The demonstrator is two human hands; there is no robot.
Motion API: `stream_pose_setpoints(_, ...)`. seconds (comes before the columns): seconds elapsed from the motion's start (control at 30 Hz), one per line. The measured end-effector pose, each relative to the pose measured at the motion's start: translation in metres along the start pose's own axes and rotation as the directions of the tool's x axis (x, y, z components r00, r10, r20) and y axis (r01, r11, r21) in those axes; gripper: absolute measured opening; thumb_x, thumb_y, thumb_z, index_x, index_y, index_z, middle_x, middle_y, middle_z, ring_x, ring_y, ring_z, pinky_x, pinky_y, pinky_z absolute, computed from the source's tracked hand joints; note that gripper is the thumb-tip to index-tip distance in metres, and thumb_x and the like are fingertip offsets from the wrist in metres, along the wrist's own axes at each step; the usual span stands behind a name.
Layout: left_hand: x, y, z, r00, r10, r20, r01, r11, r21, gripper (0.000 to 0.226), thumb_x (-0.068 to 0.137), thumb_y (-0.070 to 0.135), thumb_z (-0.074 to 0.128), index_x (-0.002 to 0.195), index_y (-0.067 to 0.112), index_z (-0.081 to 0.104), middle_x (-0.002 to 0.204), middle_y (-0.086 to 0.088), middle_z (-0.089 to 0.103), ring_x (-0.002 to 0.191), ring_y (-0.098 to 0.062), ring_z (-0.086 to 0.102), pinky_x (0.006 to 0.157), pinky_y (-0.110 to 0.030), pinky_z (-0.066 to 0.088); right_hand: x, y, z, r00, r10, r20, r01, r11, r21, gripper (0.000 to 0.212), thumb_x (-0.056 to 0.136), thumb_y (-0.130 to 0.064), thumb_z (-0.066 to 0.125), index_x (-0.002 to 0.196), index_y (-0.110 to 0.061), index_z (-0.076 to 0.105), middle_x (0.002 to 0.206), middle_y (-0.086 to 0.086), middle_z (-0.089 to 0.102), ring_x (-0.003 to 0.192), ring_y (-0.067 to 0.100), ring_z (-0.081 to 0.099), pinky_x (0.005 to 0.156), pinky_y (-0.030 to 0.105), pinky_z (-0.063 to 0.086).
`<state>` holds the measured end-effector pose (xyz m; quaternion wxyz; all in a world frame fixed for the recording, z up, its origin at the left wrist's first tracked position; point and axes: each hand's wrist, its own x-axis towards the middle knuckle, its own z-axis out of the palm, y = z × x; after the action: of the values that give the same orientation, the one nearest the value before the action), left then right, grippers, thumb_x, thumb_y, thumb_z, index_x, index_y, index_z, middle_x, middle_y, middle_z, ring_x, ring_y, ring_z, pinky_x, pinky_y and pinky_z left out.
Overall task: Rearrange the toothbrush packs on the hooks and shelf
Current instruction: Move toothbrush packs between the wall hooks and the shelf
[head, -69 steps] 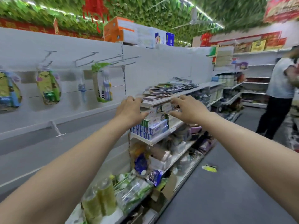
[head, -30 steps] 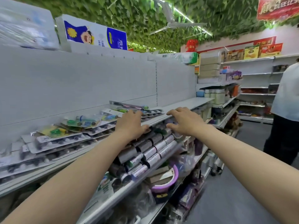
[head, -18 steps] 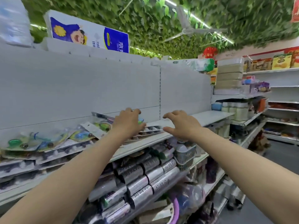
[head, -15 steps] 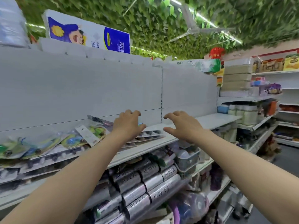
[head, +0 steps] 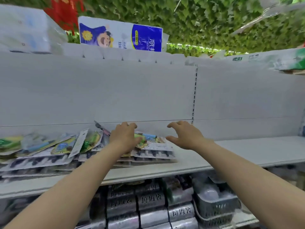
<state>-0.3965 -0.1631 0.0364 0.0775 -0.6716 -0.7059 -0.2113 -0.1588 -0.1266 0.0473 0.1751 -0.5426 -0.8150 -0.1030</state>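
Observation:
Several toothbrush packs (head: 153, 148) lie in overlapping piles on the white shelf (head: 239, 152), from the far left to the middle. My left hand (head: 124, 136) lies palm down on the rightmost pile, on a green and yellow pack (head: 145, 141); I cannot tell if the fingers grip it. My right hand (head: 184, 135) hovers just right of that pile with spread, slightly bent fingers and holds nothing. No hooks are in view.
The shelf's right half is bare white board. A white back panel (head: 115, 93) rises behind it. Silver rolls (head: 148, 205) and a grey basket (head: 216, 204) fill the shelf below. Tissue packs (head: 120, 37) stand on top.
I have moved along the aisle from the hook wall to the shelf with the packs. Both hands went from the shelf's front edge up over the rightmost pile, the left settling on it.

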Motion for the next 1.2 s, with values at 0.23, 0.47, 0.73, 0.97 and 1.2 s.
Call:
stream_pose_setpoints(0.23, 0.018, 0.005, 0.017, 0.997, -0.078, -0.015, 0.08, 0.988, 0.131, 0.061, 0.094, 0.057, 0.051, 0.143, 0.022, 0.045, 0.141, -0.011, 0.051, 0.134, -0.032, 0.038, 0.103, -0.042, 0.039, 0.037, 0.018, 0.039, 0.995, -0.065, 0.08, 0.051, 0.986, 0.161, 0.059, 0.097, -0.057, 0.051, 0.148, -0.03, 0.039, 0.149, 0.002, 0.045, 0.135, 0.021, 0.043, 0.096, 0.039, 0.045)
stream_pose_setpoints(0.47, 0.037, 0.0, 0.032, 0.988, -0.149, 0.027, 0.144, 0.979, 0.143, 0.067, 0.091, 0.068, 0.047, 0.142, 0.024, 0.048, 0.137, -0.011, 0.057, 0.132, -0.034, 0.038, 0.097, -0.041, 0.041, 0.056, 0.024, 0.077, 0.991, -0.061, 0.118, 0.027, 0.962, 0.272, 0.062, 0.095, -0.058, 0.052, 0.146, -0.024, 0.041, 0.141, 0.005, 0.054, 0.128, 0.024, 0.049, 0.097, 0.037, 0.045)
stream_pose_setpoints(0.73, 0.046, -0.006, 0.035, 0.951, -0.279, 0.133, 0.221, 0.915, 0.336, 0.094, 0.074, 0.094, 0.031, 0.141, 0.03, 0.047, 0.139, -0.005, 0.057, 0.133, -0.033, 0.041, 0.102, -0.043, 0.038, 0.092, 0.008, 0.088, 0.982, -0.09, 0.166, 0.017, 0.918, 0.396, 0.062, 0.096, -0.057, 0.054, 0.146, -0.023, 0.041, 0.141, 0.006, 0.053, 0.126, 0.024, 0.052, 0.101, 0.039, 0.045)
stream_pose_setpoints(0.97, 0.048, -0.008, 0.028, 0.914, -0.369, 0.171, 0.285, 0.881, 0.377, 0.106, 0.069, 0.097, 0.034, 0.144, 0.022, 0.044, 0.146, -0.01, 0.05, 0.141, -0.033, 0.034, 0.11, -0.044, 0.033, 0.119, -0.01, 0.098, 0.965, -0.114, 0.238, -0.012, 0.881, 0.473, 0.058, 0.1, -0.056, 0.047, 0.147, -0.022, 0.041, 0.143, 0.009, 0.052, 0.126, 0.027, 0.053, 0.103, 0.038, 0.044)
stream_pose_setpoints(1.2, 0.05, -0.019, 0.018, 0.875, -0.442, 0.197, 0.334, 0.846, 0.415, 0.113, 0.064, 0.1, 0.033, 0.149, 0.026, 0.04, 0.156, -0.007, 0.039, 0.144, -0.033, 0.03, 0.115, -0.05, 0.025, 0.133, -0.019, 0.102, 0.974, -0.113, 0.197, 0.005, 0.877, 0.48, 0.058, 0.097, -0.049, 0.059, 0.144, -0.019, 0.044, 0.131, 0.007, 0.06, 0.111, 0.026, 0.06, 0.096, 0.037, 0.05)
